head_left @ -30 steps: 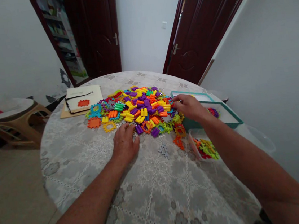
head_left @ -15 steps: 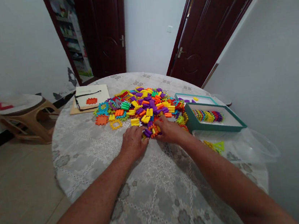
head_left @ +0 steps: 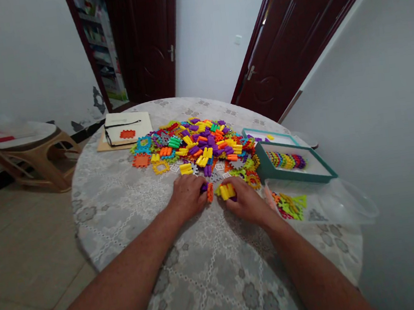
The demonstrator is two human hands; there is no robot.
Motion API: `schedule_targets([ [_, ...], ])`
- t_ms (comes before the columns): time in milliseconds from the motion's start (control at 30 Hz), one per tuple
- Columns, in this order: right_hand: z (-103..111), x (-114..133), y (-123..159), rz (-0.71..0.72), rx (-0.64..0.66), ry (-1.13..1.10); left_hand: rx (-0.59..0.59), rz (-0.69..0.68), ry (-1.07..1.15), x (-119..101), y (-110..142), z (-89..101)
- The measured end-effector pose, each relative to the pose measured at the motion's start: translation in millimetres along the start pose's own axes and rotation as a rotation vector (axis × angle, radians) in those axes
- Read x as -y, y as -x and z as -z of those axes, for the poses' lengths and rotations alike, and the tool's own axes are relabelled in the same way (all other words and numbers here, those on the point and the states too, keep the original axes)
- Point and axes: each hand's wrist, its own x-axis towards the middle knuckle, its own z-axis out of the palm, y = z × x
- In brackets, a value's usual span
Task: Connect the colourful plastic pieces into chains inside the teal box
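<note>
A heap of colourful plastic building pieces lies on the round table with its patterned grey cloth. My left hand rests on the cloth just in front of the heap, fingers curled round a purple and orange piece. My right hand sits beside it, fingers closed on a yellow piece. The two hands almost meet, their pieces close together.
A teal box holding a row of joined pieces stands at the right, its lid behind it. A clear tub and loose pieces lie near the right edge. A notebook sits at the far left. A stool stands beside the table.
My right hand left the box side of the heap, came to the heap's near edge, then pulled back with a yellow piece. My left hand closed on a purple and orange piece.
</note>
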Motion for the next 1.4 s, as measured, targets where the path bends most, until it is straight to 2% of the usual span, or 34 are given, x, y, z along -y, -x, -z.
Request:
schedule_targets([
  [100, -6, -10, 3, -0.229, -0.122, -0.337, 0.000, 0.021, 0.005, 0, -2, -1.4],
  [200, -8, -15, 0, -0.438, -0.194, -0.883, -0.013, 0.044, 0.010, 3, -4, -5.1],
  [300, -4, -15, -2, -0.485, -0.228, -1.336, -0.091, 0.079, 0.018, 7, -5, -6.3],
  [433, 3, -14, 0, -0.478, -0.213, -1.578, -0.251, 0.087, 0.127, 8, -5, 0.6],
  [567, 1, -11, -2, -0.515, -0.258, -1.513, -0.300, 0.030, 0.238, 3, -4, 8.3],
  [667, -6, -8, -3, -0.495, -0.279, -1.386, -0.262, -0.035, 0.290, -1, -2, 9.6],
  [833, -16, -3, 3, -0.354, -0.101, -1.137, -0.110, -0.123, 0.398, -10, 1, 8.7],
  [1000, -14, 9, 8, -0.238, -0.020, -0.939, -0.029, -0.079, 0.471, -16, 1, 11.4],
  [1200, -11, 21, 9, -0.176, -0.014, -0.702, 0.040, -0.036, 0.538, -12, 2, 7.8],
  [1300, -6, 25, 11, -0.196, 0.060, -0.699, 0.057, -0.071, 0.518, -13, 2, 6.9],
  [1400, 11, 28, 9, -0.328, 0.176, -0.870, 0.020, -0.075, 0.467, -15, 3, 11.1],
])
